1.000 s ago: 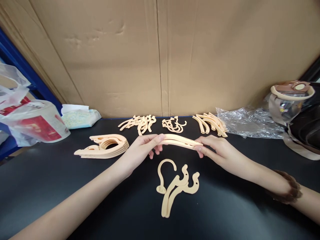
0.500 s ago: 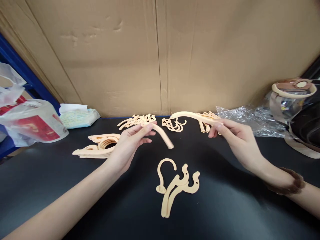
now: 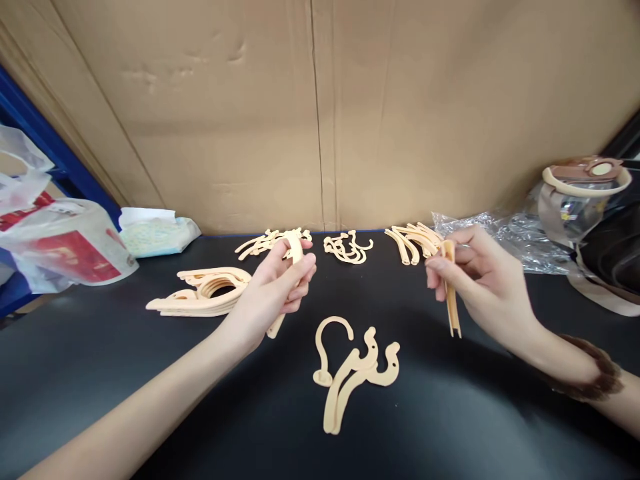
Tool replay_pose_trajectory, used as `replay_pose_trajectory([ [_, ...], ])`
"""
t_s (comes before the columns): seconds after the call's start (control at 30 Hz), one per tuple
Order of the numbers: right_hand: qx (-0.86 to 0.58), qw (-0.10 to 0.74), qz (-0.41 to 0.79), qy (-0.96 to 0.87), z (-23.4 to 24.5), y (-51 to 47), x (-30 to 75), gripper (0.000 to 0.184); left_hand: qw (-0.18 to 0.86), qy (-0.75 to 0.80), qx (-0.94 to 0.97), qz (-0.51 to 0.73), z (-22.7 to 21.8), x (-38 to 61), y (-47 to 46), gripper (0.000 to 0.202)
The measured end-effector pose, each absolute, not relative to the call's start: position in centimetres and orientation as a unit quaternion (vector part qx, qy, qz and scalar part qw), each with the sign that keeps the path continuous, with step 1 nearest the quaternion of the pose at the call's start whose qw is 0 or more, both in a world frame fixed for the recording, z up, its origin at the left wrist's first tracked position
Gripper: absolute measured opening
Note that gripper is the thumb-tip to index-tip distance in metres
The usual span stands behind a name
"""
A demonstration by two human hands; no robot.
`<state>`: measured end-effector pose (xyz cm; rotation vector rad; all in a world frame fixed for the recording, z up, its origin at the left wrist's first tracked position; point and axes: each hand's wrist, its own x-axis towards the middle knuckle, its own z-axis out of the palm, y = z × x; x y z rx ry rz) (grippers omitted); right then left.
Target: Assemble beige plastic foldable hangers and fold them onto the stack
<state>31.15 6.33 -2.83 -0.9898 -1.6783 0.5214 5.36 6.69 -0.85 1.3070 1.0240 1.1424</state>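
My left hand is closed around a curved cream plastic hanger arm, whose lower end shows beneath the palm. On the right, my right hand pinches another cream hanger arm, pointing down with its hollow, channelled side showing. Between and below the hands, a hanger hook lies on the black table. Touching or close beside it are two overlapping hanger pieces with notched, curled ends.
Assembled-looking hangers lie stacked at left. Along the back are piles of small notched pieces, hooks and curved arms. A tissue pack, a bagged roll, clear plastic wrap and a transparent bottle flank them.
Both hands have turned the hanger arms from roughly sideways to more upright. My right hand has moved slightly right, uncovering the pile of curved arms behind it. The pieces on the table have stayed put.
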Motion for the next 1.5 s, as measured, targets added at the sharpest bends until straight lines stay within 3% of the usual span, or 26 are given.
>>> replay_pose_trajectory([
  [0.27, -0.488, 0.417, 0.172, -0.747, -3.4, 7.5, 31.2, 0.028, 0.5, 0.442, 0.616, 0.418, -1.4, 5.3, 7.0, 0.021],
  [0.47, -0.499, 0.332, 0.213, -0.771, -4.3, 8.0, 31.5, 0.038, 0.454, 0.467, 0.648, 0.395, -2.0, 4.8, 7.3, 0.029],
  [0.57, -0.503, 0.295, 0.218, -0.783, -4.7, 8.3, 31.5, 0.031, 0.441, 0.482, 0.646, 0.394, -2.4, 4.5, 7.8, 0.027],
  [0.77, -0.486, 0.29, 0.218, -0.795, -4.9, 8.4, 31.4, 0.025, 0.325, 0.531, 0.702, 0.347, -2.9, 4.2, 8.5, 0.024],
  [0.93, -0.454, 0.325, 0.128, -0.819, -4.1, 7.6, 31.1, 0.022, 0.258, 0.548, 0.734, 0.305, -2.9, 4.2, 8.2, 0.026],
  [1.03, -0.384, 0.301, 0.091, -0.868, -3.5, 6.8, 30.7, 0.023, 0.227, 0.559, 0.749, 0.273, -3.1, 4.3, 8.1, 0.028],
  [1.3, -0.282, 0.116, 0.113, -0.946, -3.5, 4.2, 28.5, 0.044, 0.248, 0.55, 0.754, 0.261, -4.1, 4.1, 8.3, 0.026],
  [1.5, -0.294, 0.106, 0.11, -0.943, -4.0, 4.4, 28.2, 0.048, 0.254, 0.568, 0.756, 0.203, -3.3, 4.3, 7.5, 0.038],
])
